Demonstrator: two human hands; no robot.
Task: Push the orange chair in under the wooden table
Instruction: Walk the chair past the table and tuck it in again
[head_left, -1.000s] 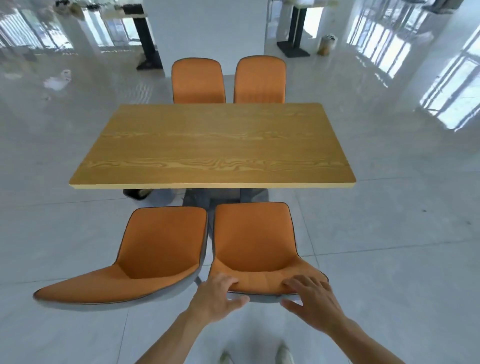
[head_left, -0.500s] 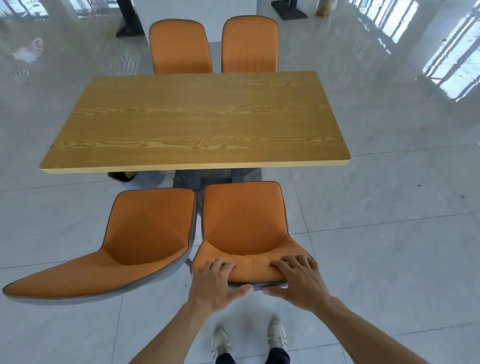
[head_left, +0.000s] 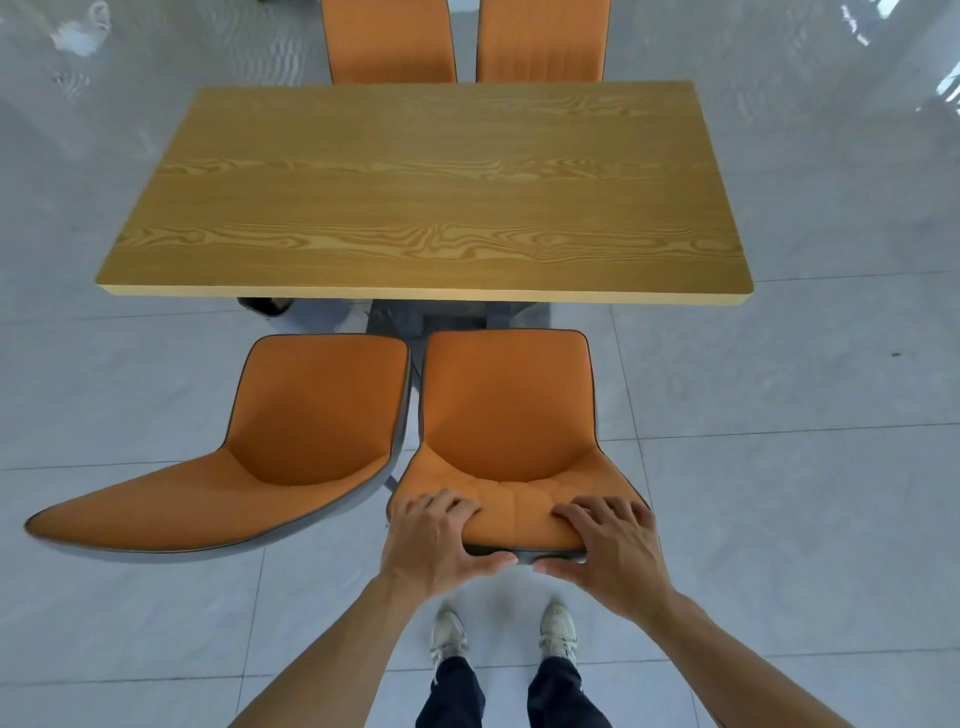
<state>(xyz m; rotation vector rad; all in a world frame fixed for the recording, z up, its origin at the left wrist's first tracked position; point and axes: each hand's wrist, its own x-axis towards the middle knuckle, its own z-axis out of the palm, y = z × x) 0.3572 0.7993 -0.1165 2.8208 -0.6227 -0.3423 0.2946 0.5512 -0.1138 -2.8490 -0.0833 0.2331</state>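
An orange chair (head_left: 506, 405) with a dark rim stands in front of me, its seat facing the wooden table (head_left: 426, 192). The seat's front edge sits just short of the table's near edge. My left hand (head_left: 436, 540) grips the top of the backrest on the left, fingers over the front and thumb behind. My right hand (head_left: 610, 545) grips the same backrest top on the right in the same way. The chair's legs are hidden under the seat.
A second orange chair (head_left: 291, 436) stands close on the left, nearly touching the first. Two more orange chairs (head_left: 389, 41) are tucked in at the table's far side. The table base (head_left: 431, 317) shows under the near edge. My feet (head_left: 504, 631) stand on grey floor tiles.
Both hands went from resting on the backrest top to closing around it. My view has tilted down and moved closer, so the table and my feet fill more of the frame.
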